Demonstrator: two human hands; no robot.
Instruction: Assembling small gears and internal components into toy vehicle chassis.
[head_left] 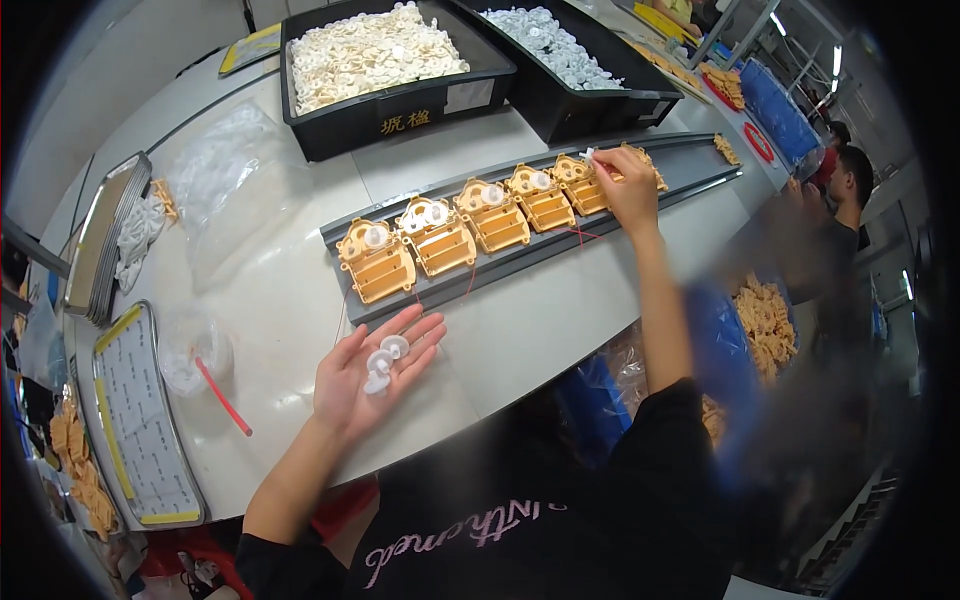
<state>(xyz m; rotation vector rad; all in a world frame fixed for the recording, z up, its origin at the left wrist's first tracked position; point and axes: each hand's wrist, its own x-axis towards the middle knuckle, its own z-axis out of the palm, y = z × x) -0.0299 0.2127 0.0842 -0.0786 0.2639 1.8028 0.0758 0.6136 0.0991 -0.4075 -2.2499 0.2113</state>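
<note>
My left hand [350,385] lies palm up with its fingers stretched out, near the front of the table. Several white plastic gears [378,362] rest loose on its palm. Farther right, my right hand [630,190] pinches a small white gear [588,155] over one of the yellow plastic housings [580,186]. These housings stand in a row along a grey channel-shaped rail [480,272]. The nearest ones each have a white round part seated in the upper end, and thin red wires hang from some. My right fingers partly hide the housings behind them.
Behind the rail stand a black bin [350,135] of cream-white small parts and a second black bin [590,105] of pale grey-blue ones. Clear plastic bags [225,190], a plastic cup [190,360] with a red stick and metal trays [150,430] lie left. Another person [850,190] sits at right.
</note>
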